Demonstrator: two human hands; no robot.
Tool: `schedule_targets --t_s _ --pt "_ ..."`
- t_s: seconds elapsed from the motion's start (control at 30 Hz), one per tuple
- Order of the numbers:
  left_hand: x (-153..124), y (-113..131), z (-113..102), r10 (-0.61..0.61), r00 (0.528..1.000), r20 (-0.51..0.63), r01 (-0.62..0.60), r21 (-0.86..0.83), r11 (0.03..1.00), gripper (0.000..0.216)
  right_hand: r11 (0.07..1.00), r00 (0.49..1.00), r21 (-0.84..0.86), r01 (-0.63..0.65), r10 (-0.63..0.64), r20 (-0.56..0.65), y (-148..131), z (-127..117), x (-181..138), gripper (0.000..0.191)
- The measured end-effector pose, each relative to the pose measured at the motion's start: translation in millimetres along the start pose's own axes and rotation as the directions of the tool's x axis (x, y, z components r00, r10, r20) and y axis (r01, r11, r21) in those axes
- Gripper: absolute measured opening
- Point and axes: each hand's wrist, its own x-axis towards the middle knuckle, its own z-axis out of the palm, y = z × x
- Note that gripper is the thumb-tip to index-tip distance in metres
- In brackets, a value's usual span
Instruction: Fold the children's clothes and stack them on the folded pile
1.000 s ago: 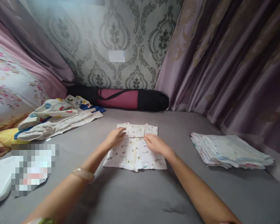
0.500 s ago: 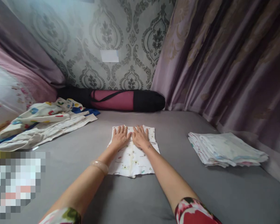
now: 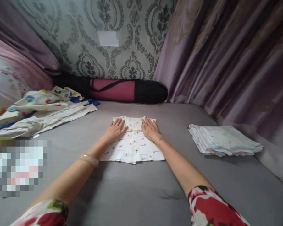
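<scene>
A small white printed baby shirt [image 3: 133, 146] lies spread on the grey bed sheet in front of me, with a pale strip down its middle. Flat on its upper left part rests my left hand [image 3: 117, 128], fingers spread, a pale bangle on the wrist. My right hand [image 3: 150, 128] presses on the upper right part, palm down and fingers stretched out. Between the hands the cloth of the upper part shows. Neither hand grips anything.
A neat stack of folded cloths [image 3: 226, 139] sits at the right. Rumpled clothes [image 3: 44, 108] lie at the left, above a blurred patch [image 3: 25, 169]. Against the patterned wall rests a long black and maroon bag [image 3: 112, 90]. Purple curtains [image 3: 202, 56] hang on the right.
My hands have moved apart, from the shirt's middle out toward its two sides. More of its upper part now shows. The whole view has tilted slightly downward.
</scene>
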Motion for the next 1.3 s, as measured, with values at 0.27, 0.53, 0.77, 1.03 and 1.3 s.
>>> schedule_targets --t_s 0.27,0.53,0.77,1.03,1.3 --pt "-8 11 -10 -0.010 0.994 -0.113 0.016 0.056 0.998 0.063 1.000 1.000 -0.002 0.009 -0.009 -0.008 -5 -4 -4 0.056" --pt "-78 47 -14 0.240 0.969 0.055 -0.241 0.017 0.970 0.067 0.987 0.983 0.059 0.151 -0.157 0.096 -46 -2 -72 0.063" --pt "-114 57 -10 0.251 0.964 0.087 -0.248 -0.038 0.968 0.068 0.988 0.977 0.079 0.134 -0.145 0.154 -65 -4 -116 0.064" --pt "-154 68 -17 0.364 0.928 0.077 -0.356 -0.098 0.929 0.063 0.960 0.947 0.139 0.245 -0.267 0.176 -78 -13 -169 0.059" --pt "-173 48 -32 0.486 0.874 0.012 -0.480 -0.134 0.867 0.044 0.860 0.856 0.244 0.448 -0.491 0.159 -57 -43 -201 0.045"
